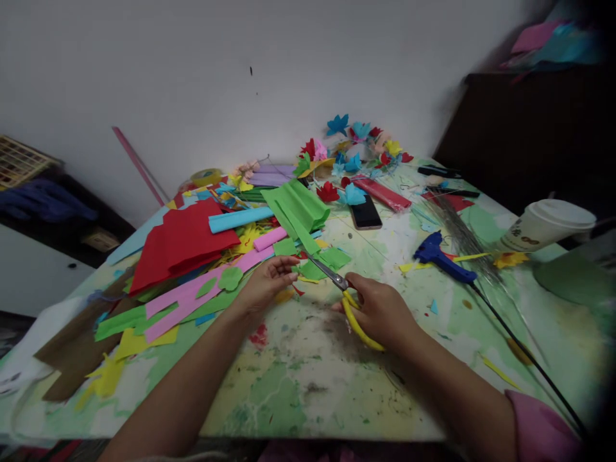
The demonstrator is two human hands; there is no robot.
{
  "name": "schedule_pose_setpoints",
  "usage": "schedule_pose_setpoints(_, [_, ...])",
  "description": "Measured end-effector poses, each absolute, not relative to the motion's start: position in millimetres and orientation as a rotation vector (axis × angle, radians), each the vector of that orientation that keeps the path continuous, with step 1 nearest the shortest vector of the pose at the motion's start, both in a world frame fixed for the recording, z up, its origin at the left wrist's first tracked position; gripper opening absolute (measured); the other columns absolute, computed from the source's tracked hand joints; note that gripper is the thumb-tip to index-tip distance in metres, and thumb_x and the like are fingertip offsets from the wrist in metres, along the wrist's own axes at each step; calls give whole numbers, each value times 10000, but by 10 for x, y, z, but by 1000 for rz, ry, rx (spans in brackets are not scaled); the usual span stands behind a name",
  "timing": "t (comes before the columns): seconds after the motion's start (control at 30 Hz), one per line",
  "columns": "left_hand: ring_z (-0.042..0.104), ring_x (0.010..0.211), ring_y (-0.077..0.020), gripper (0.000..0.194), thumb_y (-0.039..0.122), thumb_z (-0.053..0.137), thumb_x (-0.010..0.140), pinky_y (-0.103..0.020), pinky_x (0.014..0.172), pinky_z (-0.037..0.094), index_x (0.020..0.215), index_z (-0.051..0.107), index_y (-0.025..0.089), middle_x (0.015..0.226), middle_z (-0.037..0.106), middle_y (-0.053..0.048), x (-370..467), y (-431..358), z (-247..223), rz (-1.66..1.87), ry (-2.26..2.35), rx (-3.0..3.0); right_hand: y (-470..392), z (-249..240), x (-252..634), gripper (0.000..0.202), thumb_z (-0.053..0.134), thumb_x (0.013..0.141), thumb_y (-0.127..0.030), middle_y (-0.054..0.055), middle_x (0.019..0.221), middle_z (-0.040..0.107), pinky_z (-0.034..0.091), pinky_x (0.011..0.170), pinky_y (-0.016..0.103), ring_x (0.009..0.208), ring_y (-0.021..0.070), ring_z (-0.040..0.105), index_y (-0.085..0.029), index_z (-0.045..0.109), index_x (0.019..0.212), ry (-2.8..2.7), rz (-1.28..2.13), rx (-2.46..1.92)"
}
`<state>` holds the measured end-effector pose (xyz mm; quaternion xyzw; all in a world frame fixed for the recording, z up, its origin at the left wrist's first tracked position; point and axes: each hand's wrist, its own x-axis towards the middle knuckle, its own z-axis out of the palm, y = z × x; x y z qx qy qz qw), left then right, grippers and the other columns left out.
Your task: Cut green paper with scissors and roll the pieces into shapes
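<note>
Right fingers (359,284) grip scissors (341,282) — left fingers (283,262) loosely curled (contact unclear)

Scissors (343,284): yellow handles, grey blades. Glue gun (445,258): blue. Folded crepe paper (299,204): plain green. Table (289,404): I note mottled green, cream, white.

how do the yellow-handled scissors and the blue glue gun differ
The yellow-handled scissors are in the right hand; the blue glue gun lies on the table. The scissors have metal blades, whereas the glue gun trails a black cord. Both have brightly coloured handles.
</note>
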<state>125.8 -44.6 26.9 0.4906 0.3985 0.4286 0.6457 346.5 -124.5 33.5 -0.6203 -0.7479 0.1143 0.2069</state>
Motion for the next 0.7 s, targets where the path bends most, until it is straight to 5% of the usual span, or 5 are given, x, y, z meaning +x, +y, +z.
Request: schedule_pose_setpoints(0.7, [601,599,-34,213,-4,696,657,-97,601,538,788,582,120,748,616,14,1474,-663,278,1167,620,521,-1312,340,3369,530,511,793,-565,112,969,642,429,717,313,872,245,603,-155,526,1127,-2234,159,-1667])
